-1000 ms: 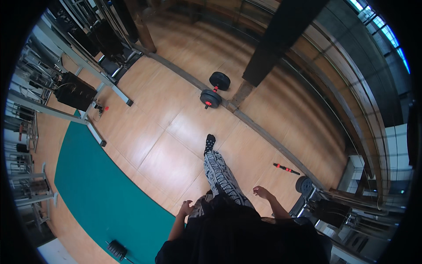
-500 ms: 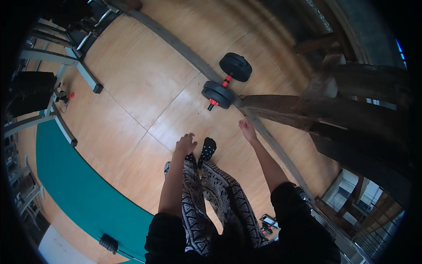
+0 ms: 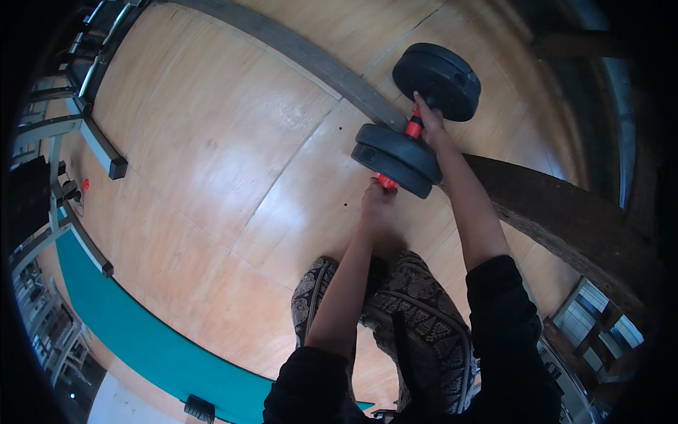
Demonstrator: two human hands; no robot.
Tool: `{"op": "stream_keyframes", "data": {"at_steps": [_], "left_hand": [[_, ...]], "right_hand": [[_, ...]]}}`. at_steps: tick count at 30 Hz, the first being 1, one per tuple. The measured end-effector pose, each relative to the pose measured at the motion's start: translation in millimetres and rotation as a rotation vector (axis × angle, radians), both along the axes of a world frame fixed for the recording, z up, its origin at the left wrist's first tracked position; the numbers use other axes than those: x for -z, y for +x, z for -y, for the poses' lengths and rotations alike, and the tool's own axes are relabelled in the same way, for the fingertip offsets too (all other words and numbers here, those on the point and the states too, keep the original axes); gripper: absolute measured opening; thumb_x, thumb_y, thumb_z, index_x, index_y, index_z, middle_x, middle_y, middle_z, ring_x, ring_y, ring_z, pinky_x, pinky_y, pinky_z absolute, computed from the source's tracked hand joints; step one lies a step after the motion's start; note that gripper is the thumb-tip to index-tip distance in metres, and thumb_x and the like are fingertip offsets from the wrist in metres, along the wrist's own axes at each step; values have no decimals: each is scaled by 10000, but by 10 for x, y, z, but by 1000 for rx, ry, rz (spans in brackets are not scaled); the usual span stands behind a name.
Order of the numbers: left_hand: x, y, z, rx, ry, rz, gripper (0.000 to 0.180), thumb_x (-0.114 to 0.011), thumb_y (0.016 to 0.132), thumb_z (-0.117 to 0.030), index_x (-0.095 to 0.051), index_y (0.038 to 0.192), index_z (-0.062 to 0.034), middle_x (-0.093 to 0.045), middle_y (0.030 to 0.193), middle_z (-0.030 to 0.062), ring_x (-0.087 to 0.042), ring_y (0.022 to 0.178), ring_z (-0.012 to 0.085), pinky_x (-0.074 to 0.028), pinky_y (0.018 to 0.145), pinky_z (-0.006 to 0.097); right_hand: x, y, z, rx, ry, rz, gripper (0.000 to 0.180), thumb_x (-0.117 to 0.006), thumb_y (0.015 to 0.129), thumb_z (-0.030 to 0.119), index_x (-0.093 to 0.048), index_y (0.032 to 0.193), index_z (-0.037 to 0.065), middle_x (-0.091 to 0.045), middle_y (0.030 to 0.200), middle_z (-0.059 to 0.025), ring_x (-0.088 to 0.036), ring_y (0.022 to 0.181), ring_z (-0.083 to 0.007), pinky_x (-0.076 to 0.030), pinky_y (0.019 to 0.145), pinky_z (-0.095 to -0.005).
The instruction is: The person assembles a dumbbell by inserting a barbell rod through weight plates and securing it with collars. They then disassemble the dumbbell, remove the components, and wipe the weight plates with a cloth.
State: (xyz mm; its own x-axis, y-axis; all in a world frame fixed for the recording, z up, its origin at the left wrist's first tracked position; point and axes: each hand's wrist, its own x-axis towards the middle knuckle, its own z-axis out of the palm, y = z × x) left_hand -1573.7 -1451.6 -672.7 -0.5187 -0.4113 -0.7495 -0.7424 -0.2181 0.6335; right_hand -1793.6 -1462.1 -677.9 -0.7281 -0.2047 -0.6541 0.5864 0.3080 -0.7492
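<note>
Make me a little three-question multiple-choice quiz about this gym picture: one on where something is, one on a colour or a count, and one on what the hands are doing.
1. Where does the dumbbell lie?
A. on the teal mat
B. on the wooden floor beside a dark strip
C. on a rack

2. What colour is the dumbbell's bar between and beyond its black plates?
A. red
B. silver
C. yellow

3. What is the right hand doing?
A. hanging free at the person's side
B. resting on the patterned trousers
C. gripping the handle between the two plates

Answers:
1. B: the plates sit on the pale wooden floor next to the dark strip, far from the teal mat.
2. A: the bar shows red between the plates and at the near end by the left hand.
3. C: the fingers wrap the red handle between the plates.
</note>
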Motion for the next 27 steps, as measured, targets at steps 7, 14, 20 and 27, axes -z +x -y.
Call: {"op": "stream_keyframes", "data": {"at_steps": [7,14,20,27], "left_hand": [[-116,254,-313,-160,-116,-53,406,-661,739,-154,-435,1046,-12,-633,881,204,-610,864,381,-476,745,452],[23,882,-559,-86,-191,-67,412,-634,698,-73,-437,1057,-26,-597,863,184,-571,829,357,-414,762,429],[143,1040,-650,84,-449,-118,470,-641,673,-83,-471,1110,-61,-594,891,149,-533,950,315,-400,791,397],[-165,1197,-875,-258,-106,-321,386,-668,718,-232,-598,1029,-15,-609,1077,157,-560,1012,328,-423,869,420]], "right_hand": [[-39,300,-184,107,-153,185,140,-571,854,158,-478,796,70,-488,628,-31,-519,540,-137,-492,542,-274],[-130,786,-599,264,-255,393,195,-616,807,169,-459,704,115,-465,585,-1,-485,519,-120,-456,527,-264],[-337,880,-717,320,-290,422,182,-589,782,144,-445,672,127,-439,563,8,-461,513,-118,-439,539,-274],[-718,1135,-788,179,-216,402,150,-582,787,147,-465,697,123,-418,555,24,-451,537,-108,-413,584,-263]]}}
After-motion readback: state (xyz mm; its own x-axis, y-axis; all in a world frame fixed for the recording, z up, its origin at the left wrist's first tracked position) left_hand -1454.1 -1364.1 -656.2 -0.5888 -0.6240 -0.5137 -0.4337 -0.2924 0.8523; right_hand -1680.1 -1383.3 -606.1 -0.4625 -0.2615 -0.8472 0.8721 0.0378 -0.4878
